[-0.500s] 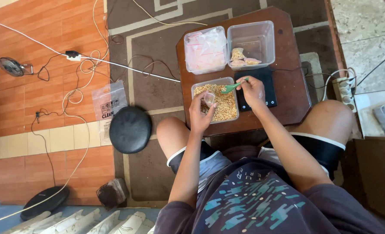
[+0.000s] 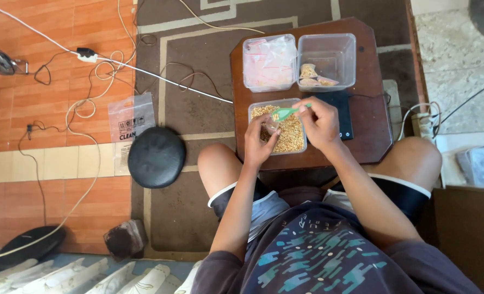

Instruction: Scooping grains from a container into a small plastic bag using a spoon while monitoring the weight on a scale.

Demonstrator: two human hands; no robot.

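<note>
A: Starting at the far left, what lay on the floor?

B: White cables looped over the orange boards, with a clear printed bag beside them and a round black cushion just below the bag. None of that had shifted from half a second earlier.

A: And at the small dark table?

B: The left hand was at the near left side of the clear tub of golden grain, its fingers pinched around a small clear bag held over the tub. Earlier that hand had sat a little further in over the grain; now it had drawn slightly toward the tub's left edge.

A: The other hand?

B: The right hand gripped a green scoop, fingers closed on the handle. The scoop's bowl pointed left, right at the mouth of the little bag. Before, the scoop had angled further right, away from the left hand, so the two had come together.

A: Further right and back?

B: A tub of clear bags stood beside a clear tub with a few filled packets, and a black scale was partly hidden under the right hand, all unchanged
</note>
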